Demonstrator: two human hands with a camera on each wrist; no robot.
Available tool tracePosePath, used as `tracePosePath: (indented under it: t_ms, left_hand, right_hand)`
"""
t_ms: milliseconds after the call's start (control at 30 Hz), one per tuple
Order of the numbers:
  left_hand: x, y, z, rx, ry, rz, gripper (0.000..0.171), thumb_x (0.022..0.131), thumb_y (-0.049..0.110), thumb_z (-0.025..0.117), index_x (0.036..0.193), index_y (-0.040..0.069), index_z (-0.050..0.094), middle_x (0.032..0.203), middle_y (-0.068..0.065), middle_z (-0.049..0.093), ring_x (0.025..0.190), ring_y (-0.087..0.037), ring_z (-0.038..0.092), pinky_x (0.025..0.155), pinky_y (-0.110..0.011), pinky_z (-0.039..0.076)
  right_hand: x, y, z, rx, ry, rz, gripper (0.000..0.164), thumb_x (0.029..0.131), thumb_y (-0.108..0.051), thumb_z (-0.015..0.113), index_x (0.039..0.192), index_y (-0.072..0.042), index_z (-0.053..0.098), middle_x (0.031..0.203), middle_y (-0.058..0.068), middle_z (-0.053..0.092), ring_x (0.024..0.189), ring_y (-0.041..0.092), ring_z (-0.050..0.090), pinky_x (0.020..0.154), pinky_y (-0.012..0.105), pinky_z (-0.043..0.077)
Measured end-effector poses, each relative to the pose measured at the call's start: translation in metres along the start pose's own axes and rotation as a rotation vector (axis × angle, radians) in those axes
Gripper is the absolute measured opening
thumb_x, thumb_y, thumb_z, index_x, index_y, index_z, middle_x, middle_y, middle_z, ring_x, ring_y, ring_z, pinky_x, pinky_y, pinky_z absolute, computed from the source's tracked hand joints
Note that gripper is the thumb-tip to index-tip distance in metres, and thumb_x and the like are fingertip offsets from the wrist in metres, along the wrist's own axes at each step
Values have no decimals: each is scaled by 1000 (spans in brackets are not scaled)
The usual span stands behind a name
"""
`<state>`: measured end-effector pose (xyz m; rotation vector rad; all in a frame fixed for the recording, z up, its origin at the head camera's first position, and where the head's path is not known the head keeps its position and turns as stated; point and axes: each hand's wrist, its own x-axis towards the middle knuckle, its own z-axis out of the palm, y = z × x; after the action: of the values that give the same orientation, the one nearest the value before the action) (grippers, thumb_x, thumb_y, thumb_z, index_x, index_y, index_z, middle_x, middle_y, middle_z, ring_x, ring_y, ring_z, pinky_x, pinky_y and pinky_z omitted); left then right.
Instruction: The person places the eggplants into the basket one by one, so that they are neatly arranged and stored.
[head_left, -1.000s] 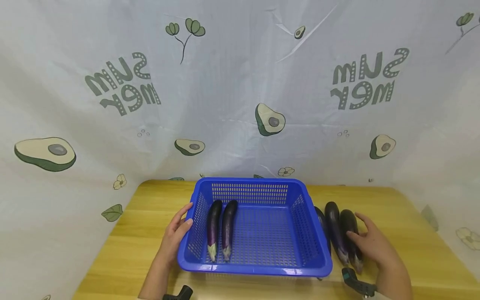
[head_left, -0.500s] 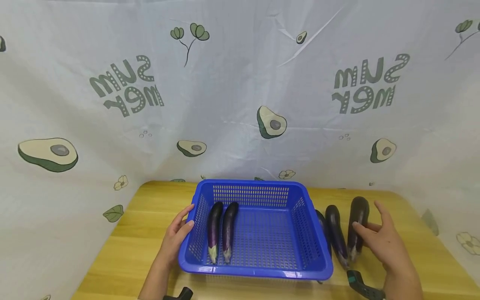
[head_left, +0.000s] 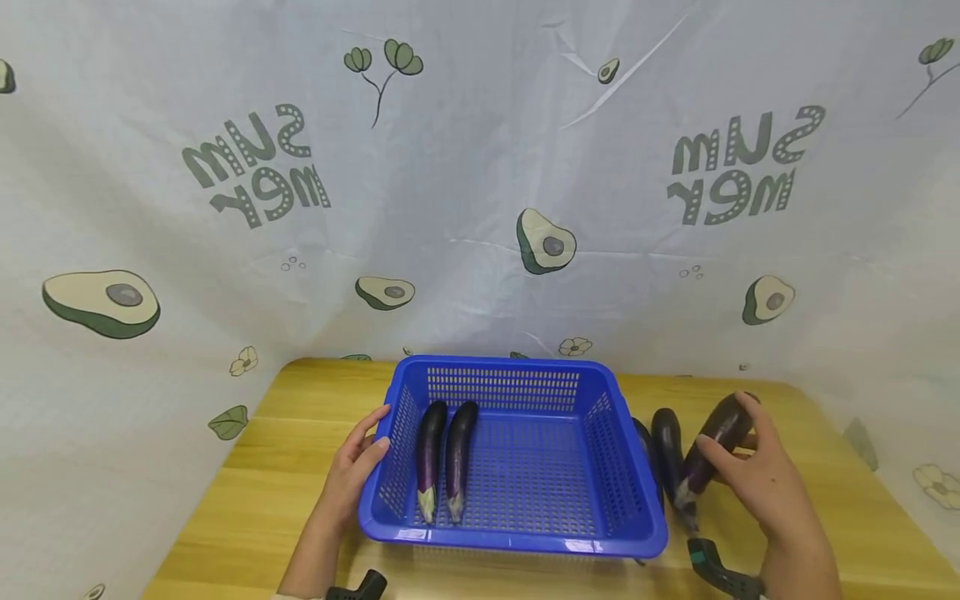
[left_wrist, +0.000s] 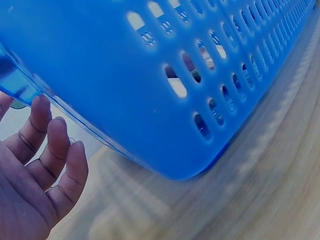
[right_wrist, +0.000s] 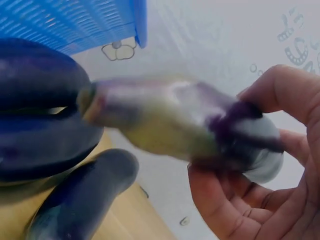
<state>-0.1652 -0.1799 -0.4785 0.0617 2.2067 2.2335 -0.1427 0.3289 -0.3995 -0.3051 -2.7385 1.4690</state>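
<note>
Right hand (head_left: pixel 765 479) holds an eggplant (head_left: pixel 724 433); left hand (head_left: pixel 352 467) touches the basket (head_left: pixel 510 542).
The right thumb and fingers grip the eggplant from opposite sides; it tilts, its stem end on the near side of the thumb. Two loose eggplants (head_left: pixel 666 446) lie on the table (head_left: pixel 847 500) to the left of that thumb, between it and the basket. The left fingers bend loosely, tips at the rim, and just to their right, inside the basket, lie two other eggplants (head_left: pixel 430 450) side by side.
</note>
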Motion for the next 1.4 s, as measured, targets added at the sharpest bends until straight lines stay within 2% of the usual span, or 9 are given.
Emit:
tracePosePath:
  t_ms: [200,400,633,833,967,1133,1200,1300,1400]
  left_hand:
    - [0,0,0,-3,2,7,52,102,20,53,153,21,45,141,-30,56,113,-41,68,83,-52,63]
    - [-1,1,0,-8,-5,13,52,102,19,53,153,20,45,141,-30,56,112,-42,68,82,-52,64]
    - [0,3,0,-5,-12,23,52,102,19,53,153,19,45,139,-31,57,110,-41,69,81,-50,64]
    - [0,1,1,-17,-11,16,52,102,18,52,153,19,45,141,-31,55,112,-42,68,82,-51,64]
    - [-1,0,1,-12,5,6,52,102,20,53,153,21,46,142,-30,56,112,-41,68,83,-52,63]
    - [-1,0,2,-20,-1,3,52,102,20,53,153,22,45,142,-29,56,112,-40,69,83,-52,64]
    - [0,0,2,-24,-8,6,52,102,20,53,153,22,45,141,-29,56,112,-40,68,83,-51,63]
    - [0,0,1,-22,-14,13,52,102,19,52,154,22,44,141,-30,56,112,-40,68,84,-52,63]
    - [0,-1,0,-13,-11,15,53,102,20,53,154,22,44,142,-29,55,114,-42,67,85,-54,63]
  right_hand:
    - [-6,-6,0,-16,56,-19,95,101,-31,64,165,-23,-6,144,45,28,112,48,56,66,17,55]
    - [-10,-17,1,-16,87,-19,97,98,-37,68,166,-27,-2,147,44,30,119,54,53,65,14,51]
    - [-15,-27,7,-21,99,-40,97,97,-37,69,166,-21,3,145,43,34,119,60,53,65,15,50]
    - [-22,-43,14,-52,106,-87,98,95,-38,72,166,-27,5,142,39,40,115,55,61,66,18,49]
    - [-26,-58,23,-42,46,-138,99,95,-35,73,165,-29,4,143,37,39,113,48,66,70,21,54]
    - [-26,-81,35,-34,-40,-156,100,93,-38,74,165,-35,5,146,34,36,110,41,70,77,48,63]
    - [-24,-91,38,-45,-67,-167,100,92,-40,75,164,-36,5,146,33,37,107,39,72,78,52,63]
    - [-18,-108,42,-119,-87,-199,100,90,-45,76,164,-35,9,142,29,44,105,35,74,74,50,62]
    - [-9,-123,50,-214,-99,-230,99,89,-50,76,164,-34,13,136,26,51,103,31,73,72,42,57]
